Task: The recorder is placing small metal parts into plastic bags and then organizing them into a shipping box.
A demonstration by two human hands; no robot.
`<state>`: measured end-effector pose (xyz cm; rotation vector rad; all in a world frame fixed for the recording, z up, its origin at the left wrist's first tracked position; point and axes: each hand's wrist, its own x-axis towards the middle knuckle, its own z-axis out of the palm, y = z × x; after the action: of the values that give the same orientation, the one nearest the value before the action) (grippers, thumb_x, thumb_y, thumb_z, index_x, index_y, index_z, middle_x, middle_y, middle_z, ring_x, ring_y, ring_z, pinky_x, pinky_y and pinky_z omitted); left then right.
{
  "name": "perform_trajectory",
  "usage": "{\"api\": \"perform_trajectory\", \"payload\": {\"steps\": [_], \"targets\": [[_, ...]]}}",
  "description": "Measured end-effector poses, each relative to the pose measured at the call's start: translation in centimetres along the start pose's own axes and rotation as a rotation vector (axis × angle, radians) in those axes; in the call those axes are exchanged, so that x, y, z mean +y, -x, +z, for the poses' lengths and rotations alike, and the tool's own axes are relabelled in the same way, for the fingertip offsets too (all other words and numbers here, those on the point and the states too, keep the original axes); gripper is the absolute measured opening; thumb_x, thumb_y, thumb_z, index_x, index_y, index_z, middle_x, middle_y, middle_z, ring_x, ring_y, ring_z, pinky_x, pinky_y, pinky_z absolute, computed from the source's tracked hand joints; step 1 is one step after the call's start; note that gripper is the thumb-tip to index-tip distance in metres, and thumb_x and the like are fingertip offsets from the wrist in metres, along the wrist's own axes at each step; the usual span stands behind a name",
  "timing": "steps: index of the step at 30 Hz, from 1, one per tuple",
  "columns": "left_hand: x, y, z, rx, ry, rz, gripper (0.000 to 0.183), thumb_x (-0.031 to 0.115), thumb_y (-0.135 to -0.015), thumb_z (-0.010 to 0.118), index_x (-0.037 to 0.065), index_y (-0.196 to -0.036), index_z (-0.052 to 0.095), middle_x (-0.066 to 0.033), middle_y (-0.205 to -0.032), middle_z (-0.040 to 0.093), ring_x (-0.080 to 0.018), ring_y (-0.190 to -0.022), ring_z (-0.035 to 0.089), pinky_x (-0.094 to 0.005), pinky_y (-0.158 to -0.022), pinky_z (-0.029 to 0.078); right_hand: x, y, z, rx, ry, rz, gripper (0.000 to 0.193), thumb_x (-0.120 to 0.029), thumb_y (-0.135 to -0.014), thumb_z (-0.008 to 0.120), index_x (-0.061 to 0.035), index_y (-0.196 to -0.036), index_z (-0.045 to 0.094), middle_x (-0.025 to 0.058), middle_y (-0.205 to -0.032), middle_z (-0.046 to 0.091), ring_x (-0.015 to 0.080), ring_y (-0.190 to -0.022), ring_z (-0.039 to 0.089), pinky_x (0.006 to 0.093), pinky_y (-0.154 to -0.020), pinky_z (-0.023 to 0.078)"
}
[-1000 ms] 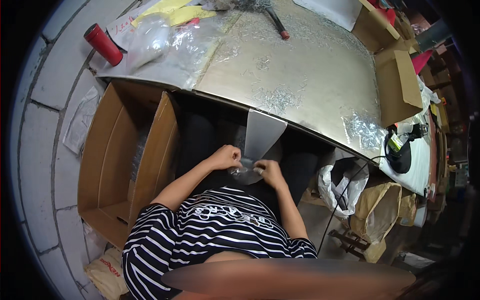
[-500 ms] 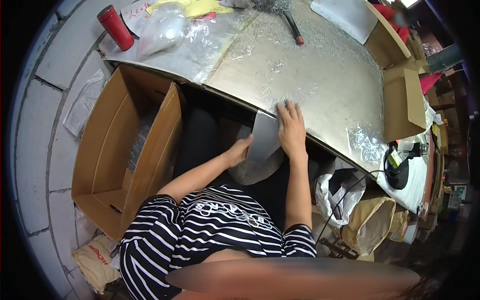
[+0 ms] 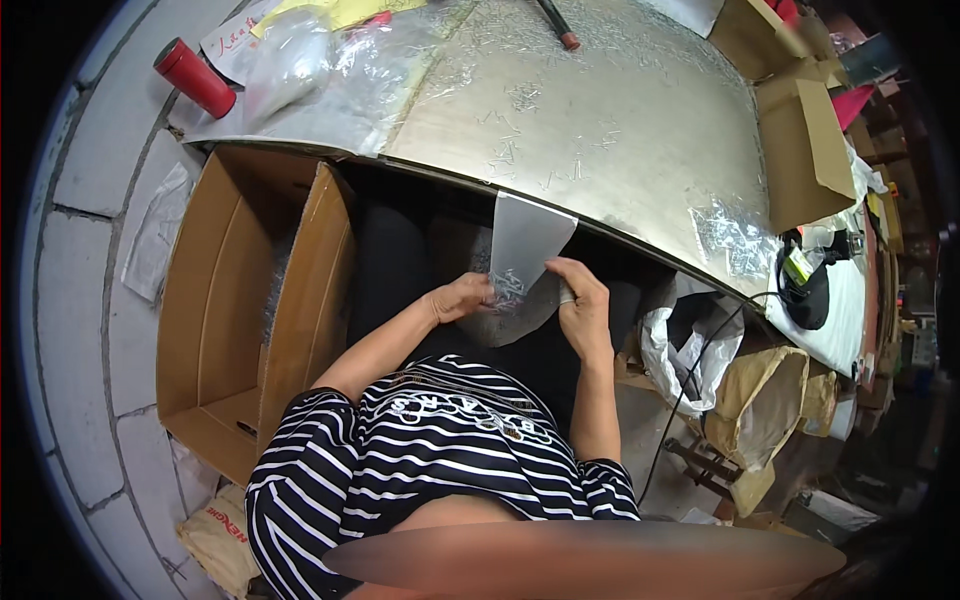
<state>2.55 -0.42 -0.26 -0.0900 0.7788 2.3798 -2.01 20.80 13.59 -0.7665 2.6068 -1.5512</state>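
A translucent plastic sheet [image 3: 533, 228] hangs from the near edge of the metal-topped table [image 3: 640, 190], sloping toward my lap. Thin, shiny metal pieces, like small pins or wires, lie in a clump [image 3: 509, 287] at its lower end. My left hand [image 3: 462, 298] is closed at the sheet's lower left edge, right against the clump; its fingertips are partly hidden. My right hand [image 3: 585, 300] pinches the sheet's right edge with bent fingers. Beneath, over my lap, is a rounded, clear bag-like thing [image 3: 510, 328], its contents unclear.
To the left stands an open cardboard box [image 3: 215, 300]. On the table are a red cylinder [image 3: 195, 78], clear plastic bags [image 3: 300, 65], a dark-handled tool [image 3: 558, 25] and scattered metal pieces [image 3: 735, 235]. A cardboard flap [image 3: 805, 150], cable [image 3: 690, 385] and white bag [image 3: 685, 355] are at right.
My right hand has come down off the tabletop edge to the sheet's side. Metal pieces now show in a clump low on the sheet. The whole view has shifted slightly.
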Motion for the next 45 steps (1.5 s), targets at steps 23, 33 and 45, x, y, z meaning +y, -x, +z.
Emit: {"api": "perform_trajectory", "payload": {"steps": [23,33,45], "targets": [[0.1,2.3,1.2,0.186,-0.358,-0.178,0.028,0.023,-0.092,0.063,0.001,-0.108,0.069,-0.0055,-0.095,0.070,-0.0110,-0.081,0.066,-0.0228,-0.065,0.054,0.8,1.5,1.5,-0.085,-0.082,0.229,0.026,0.002,-0.086,0.057,0.0005,-0.112,0.064,0.0161,-0.096,0.069,0.0262,-0.087,0.067,0.0329,-0.080,0.052],[4.8,1.4,6.0,0.156,-0.320,0.043,0.042,0.030,-0.096,0.056,-0.003,-0.123,0.058,-0.0116,-0.104,0.067,-0.0173,-0.090,0.068,-0.0306,-0.069,0.061,1.1,-0.1,2.6,-0.270,-0.054,0.252,0.018,0.003,-0.077,0.067,0.0024,-0.094,0.067,0.0090,-0.087,0.068,0.0195,-0.074,0.063,0.0301,-0.069,0.051],[4.3,1.7,5.0,0.242,-0.346,0.206,0.034,0.000,-0.080,0.070,-0.004,-0.113,0.063,-0.0083,-0.097,0.069,-0.0141,-0.082,0.067,-0.0262,-0.070,0.057,-1.0,-2.0,0.7,-0.101,-0.170,0.133,0.035,-0.005,-0.081,0.070,0.0002,-0.115,0.061,0.0073,-0.098,0.066,0.0149,-0.086,0.062,0.0278,-0.078,0.050]]}}
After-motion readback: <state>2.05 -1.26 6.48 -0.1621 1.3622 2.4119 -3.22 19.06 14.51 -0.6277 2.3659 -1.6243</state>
